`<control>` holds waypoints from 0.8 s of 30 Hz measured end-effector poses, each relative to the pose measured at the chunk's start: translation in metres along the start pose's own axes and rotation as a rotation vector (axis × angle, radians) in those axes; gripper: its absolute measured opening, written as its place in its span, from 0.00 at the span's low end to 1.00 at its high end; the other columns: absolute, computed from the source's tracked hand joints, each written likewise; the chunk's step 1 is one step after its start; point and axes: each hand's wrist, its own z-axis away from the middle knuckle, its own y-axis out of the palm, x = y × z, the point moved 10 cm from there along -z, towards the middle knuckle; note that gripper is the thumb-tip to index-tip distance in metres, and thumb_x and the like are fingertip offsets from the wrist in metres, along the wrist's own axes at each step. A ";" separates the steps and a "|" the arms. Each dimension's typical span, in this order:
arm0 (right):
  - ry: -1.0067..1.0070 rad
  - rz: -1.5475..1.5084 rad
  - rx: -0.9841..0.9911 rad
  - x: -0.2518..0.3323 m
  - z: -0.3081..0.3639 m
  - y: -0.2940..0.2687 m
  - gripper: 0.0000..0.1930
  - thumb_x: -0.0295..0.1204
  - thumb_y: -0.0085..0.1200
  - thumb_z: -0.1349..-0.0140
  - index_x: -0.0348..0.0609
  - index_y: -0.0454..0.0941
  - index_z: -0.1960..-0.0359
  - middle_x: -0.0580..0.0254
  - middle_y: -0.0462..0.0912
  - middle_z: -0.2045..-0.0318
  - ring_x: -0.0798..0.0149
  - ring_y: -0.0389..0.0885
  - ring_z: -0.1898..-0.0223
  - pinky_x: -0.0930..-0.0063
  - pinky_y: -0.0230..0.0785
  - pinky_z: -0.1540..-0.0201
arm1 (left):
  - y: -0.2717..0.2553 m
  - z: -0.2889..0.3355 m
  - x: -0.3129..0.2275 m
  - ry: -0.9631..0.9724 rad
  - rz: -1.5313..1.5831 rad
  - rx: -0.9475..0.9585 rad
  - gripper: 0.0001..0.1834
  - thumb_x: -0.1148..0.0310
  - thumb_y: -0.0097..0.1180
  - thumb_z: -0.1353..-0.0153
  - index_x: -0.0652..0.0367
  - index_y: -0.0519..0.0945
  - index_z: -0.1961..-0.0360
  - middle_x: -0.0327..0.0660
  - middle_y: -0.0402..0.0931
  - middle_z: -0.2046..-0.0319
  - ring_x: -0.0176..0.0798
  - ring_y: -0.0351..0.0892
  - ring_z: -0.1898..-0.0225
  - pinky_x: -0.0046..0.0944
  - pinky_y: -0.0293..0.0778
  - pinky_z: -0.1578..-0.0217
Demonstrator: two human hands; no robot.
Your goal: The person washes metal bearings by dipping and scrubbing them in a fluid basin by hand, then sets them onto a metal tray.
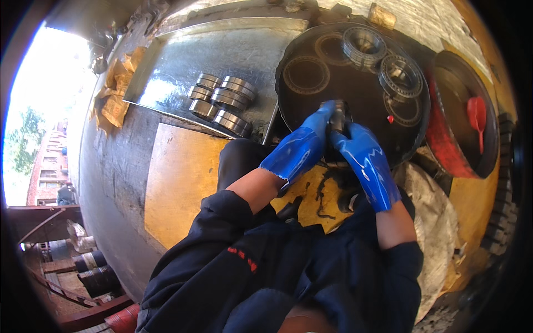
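Note:
My left hand and my right hand, both in long blue rubber gloves, close around a dark metal bearing seen edge-on. The fingers partly hide it. They hold it over the near part of a round black tub of dark liquid. At the tub's far right, a bearing and another bearing rise above the liquid. A bearing ring lies lower at the left, and a small red object shows near my right hand.
Several shiny bearings sit grouped on a metal tray at the left. A red-sided round pan holding a red scoop stands right of the tub. Crumpled brown paper lies beyond the tray's left edge; yellowish board lies nearer.

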 end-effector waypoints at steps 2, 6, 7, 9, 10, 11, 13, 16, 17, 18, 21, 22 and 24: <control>0.074 -0.073 -0.070 0.005 0.007 -0.018 0.23 0.43 0.62 0.33 0.35 0.83 0.47 0.49 0.87 0.57 0.58 0.86 0.54 0.64 0.76 0.48 | 0.010 -0.010 -0.009 -0.034 -0.105 -0.010 0.26 0.50 0.50 0.24 0.56 0.74 0.34 0.51 0.81 0.52 0.44 0.84 0.55 0.41 0.81 0.51; 0.098 -0.324 -0.269 -0.010 -0.005 -0.034 0.26 0.45 0.65 0.34 0.34 0.83 0.46 0.54 0.87 0.57 0.63 0.83 0.57 0.69 0.74 0.51 | 0.061 0.004 -0.065 0.638 -0.637 0.454 0.24 0.53 0.56 0.26 0.60 0.77 0.39 0.48 0.82 0.56 0.41 0.84 0.59 0.38 0.81 0.57; 0.082 -0.303 -0.247 -0.012 -0.019 -0.023 0.26 0.45 0.65 0.34 0.34 0.83 0.46 0.54 0.87 0.57 0.63 0.83 0.57 0.69 0.74 0.51 | 0.042 -0.019 -0.053 0.269 -0.359 0.375 0.22 0.54 0.58 0.27 0.61 0.78 0.43 0.47 0.82 0.58 0.40 0.84 0.61 0.37 0.81 0.59; -0.067 -0.324 -0.308 0.003 -0.026 -0.032 0.27 0.46 0.65 0.34 0.33 0.82 0.44 0.56 0.87 0.56 0.64 0.82 0.56 0.70 0.73 0.51 | 0.044 -0.029 -0.035 -0.094 -0.035 0.357 0.22 0.55 0.61 0.28 0.63 0.80 0.46 0.45 0.83 0.59 0.39 0.85 0.62 0.37 0.81 0.61; -0.075 -0.255 -0.327 0.016 -0.026 -0.032 0.26 0.47 0.60 0.30 0.35 0.82 0.43 0.53 0.87 0.54 0.62 0.83 0.55 0.68 0.73 0.48 | 0.039 -0.032 -0.043 -0.040 -0.015 0.303 0.21 0.55 0.61 0.29 0.63 0.80 0.48 0.45 0.83 0.60 0.38 0.84 0.63 0.36 0.81 0.62; -0.096 -0.220 -0.341 0.026 -0.029 -0.032 0.26 0.47 0.60 0.30 0.35 0.82 0.43 0.53 0.87 0.54 0.61 0.83 0.55 0.67 0.73 0.48 | 0.034 -0.036 -0.051 0.012 0.003 0.249 0.21 0.54 0.62 0.29 0.64 0.81 0.51 0.44 0.83 0.61 0.37 0.84 0.63 0.35 0.80 0.63; -0.157 -0.164 -0.347 0.058 -0.040 -0.029 0.26 0.47 0.59 0.30 0.35 0.82 0.43 0.52 0.87 0.54 0.61 0.83 0.55 0.67 0.74 0.48 | 0.022 -0.038 -0.072 0.081 0.006 0.237 0.23 0.53 0.63 0.30 0.65 0.80 0.48 0.44 0.84 0.60 0.36 0.84 0.62 0.34 0.80 0.62; -0.246 -0.081 -0.332 0.101 -0.062 -0.020 0.26 0.48 0.59 0.30 0.35 0.82 0.44 0.51 0.87 0.54 0.60 0.84 0.55 0.66 0.74 0.49 | -0.009 -0.026 -0.129 0.343 0.077 0.121 0.31 0.50 0.64 0.31 0.71 0.79 0.44 0.47 0.84 0.57 0.36 0.83 0.62 0.34 0.79 0.58; -0.290 -0.048 -0.319 0.120 -0.075 -0.014 0.26 0.48 0.58 0.29 0.36 0.82 0.44 0.51 0.87 0.54 0.60 0.84 0.55 0.65 0.74 0.49 | -0.018 -0.015 -0.152 0.390 0.084 0.138 0.31 0.50 0.64 0.32 0.71 0.79 0.44 0.48 0.84 0.57 0.37 0.84 0.60 0.34 0.78 0.56; -0.326 -0.013 -0.306 0.138 -0.085 -0.011 0.26 0.48 0.58 0.29 0.36 0.82 0.44 0.50 0.87 0.54 0.59 0.84 0.55 0.65 0.74 0.49 | -0.030 -0.016 -0.172 0.507 0.111 0.061 0.27 0.51 0.62 0.30 0.70 0.81 0.48 0.45 0.84 0.61 0.36 0.83 0.64 0.34 0.77 0.60; -0.463 0.093 -0.238 0.192 -0.128 0.006 0.26 0.49 0.57 0.29 0.36 0.83 0.44 0.49 0.87 0.54 0.58 0.85 0.55 0.64 0.75 0.49 | -0.060 -0.007 -0.225 0.763 0.255 -0.052 0.23 0.55 0.60 0.29 0.69 0.82 0.51 0.44 0.85 0.62 0.34 0.82 0.65 0.36 0.77 0.63; -0.501 0.127 -0.213 0.209 -0.144 0.012 0.26 0.49 0.57 0.29 0.36 0.83 0.44 0.49 0.87 0.54 0.58 0.85 0.55 0.64 0.75 0.49 | -0.070 -0.010 -0.242 0.880 0.291 -0.109 0.21 0.58 0.61 0.30 0.69 0.82 0.50 0.45 0.85 0.60 0.36 0.83 0.62 0.37 0.78 0.60; -0.600 0.201 -0.123 0.247 -0.180 0.042 0.26 0.50 0.56 0.29 0.37 0.83 0.45 0.48 0.88 0.54 0.57 0.85 0.55 0.63 0.75 0.49 | -0.097 -0.021 -0.269 0.928 0.337 -0.150 0.22 0.57 0.63 0.31 0.67 0.82 0.48 0.44 0.84 0.58 0.36 0.82 0.59 0.38 0.78 0.56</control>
